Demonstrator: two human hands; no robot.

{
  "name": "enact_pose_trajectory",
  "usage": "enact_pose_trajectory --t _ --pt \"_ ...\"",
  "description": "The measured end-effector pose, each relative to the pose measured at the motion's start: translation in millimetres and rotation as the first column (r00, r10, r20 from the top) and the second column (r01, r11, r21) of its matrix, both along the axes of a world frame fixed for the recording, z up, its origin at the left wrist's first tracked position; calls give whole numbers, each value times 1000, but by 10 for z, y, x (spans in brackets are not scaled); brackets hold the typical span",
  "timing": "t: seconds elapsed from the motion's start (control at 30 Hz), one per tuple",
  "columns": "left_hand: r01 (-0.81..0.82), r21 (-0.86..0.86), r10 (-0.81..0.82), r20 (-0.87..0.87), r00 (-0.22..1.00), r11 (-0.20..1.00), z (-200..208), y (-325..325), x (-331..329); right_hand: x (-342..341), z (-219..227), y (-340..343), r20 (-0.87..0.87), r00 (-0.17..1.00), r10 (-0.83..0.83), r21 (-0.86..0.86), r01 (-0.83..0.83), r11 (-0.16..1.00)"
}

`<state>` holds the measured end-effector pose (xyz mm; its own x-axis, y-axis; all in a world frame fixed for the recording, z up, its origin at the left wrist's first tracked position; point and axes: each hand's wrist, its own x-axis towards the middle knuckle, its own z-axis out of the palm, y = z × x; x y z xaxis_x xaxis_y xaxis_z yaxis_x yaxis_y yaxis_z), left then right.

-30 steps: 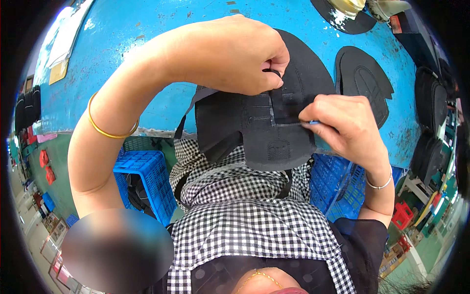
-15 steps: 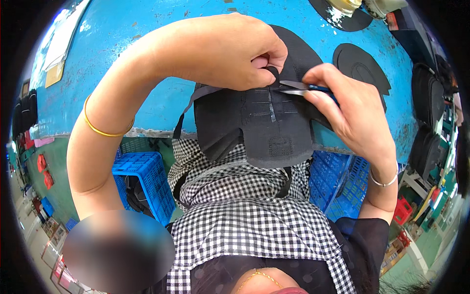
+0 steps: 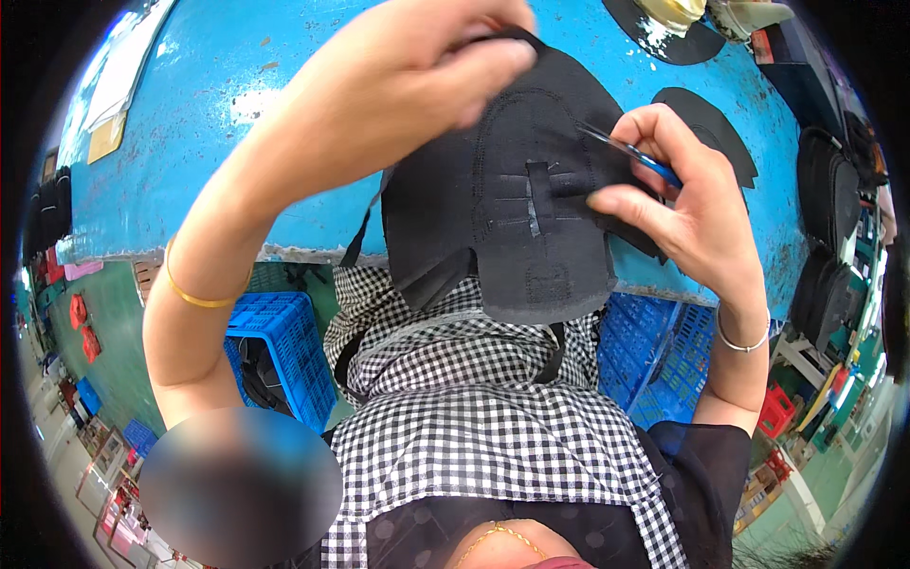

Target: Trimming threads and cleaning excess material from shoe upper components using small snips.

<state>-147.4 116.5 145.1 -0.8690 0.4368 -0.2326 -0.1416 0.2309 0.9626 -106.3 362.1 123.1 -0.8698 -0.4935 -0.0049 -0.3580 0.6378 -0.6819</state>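
Observation:
A black stitched fabric piece [image 3: 436, 218] with rounded flaps lies over the front edge of the blue table and hangs toward my lap. A short black loop and lines of pale thread or chalk run down its middle. My left hand [image 3: 445, 71], slightly blurred, pinches the black piece at its far edge, thumb below and fingers above. In my right hand [image 3: 687, 185] are small scissors [image 3: 654, 166] with blue handles, gripped between thumb and fingers. Their pointed metal blades rest just over the right side of the fabric, away from the loop.
More black cut pieces [image 3: 711, 123] lie on the blue table [image 3: 313, 204] at right, with a pale container [image 3: 749, 14] on the far right. Blue plastic crates [image 3: 275, 322] stand below the table on both sides. Stacked black parts [image 3: 825, 180] sit at the right rim.
My left hand has moved from the fabric's middle up to its far edge, uncovering the loop and stitching. My right hand has drawn the scissors up and right, off the loop.

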Motion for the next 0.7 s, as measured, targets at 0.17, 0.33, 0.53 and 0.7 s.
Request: enact_pose_trajectory --t 0.17,0.33,0.53,0.7 --pt "1 -145 -85 -576 813 989 -396 -216 458 -1 -126 -212 -21 1000 -9 -118 6 993" --pt "-50 -458 -368 -769 522 887 -685 -166 790 -39 -233 -242 -104 993 60 17 -58 998" --pt "-147 -532 -450 -810 375 834 -735 -114 837 -10 -144 -191 225 968 109 -229 -56 972" --pt "-136 -561 -481 -792 375 817 -728 -111 823 -10 -24 -148 329 936 128 -170 -75 983"
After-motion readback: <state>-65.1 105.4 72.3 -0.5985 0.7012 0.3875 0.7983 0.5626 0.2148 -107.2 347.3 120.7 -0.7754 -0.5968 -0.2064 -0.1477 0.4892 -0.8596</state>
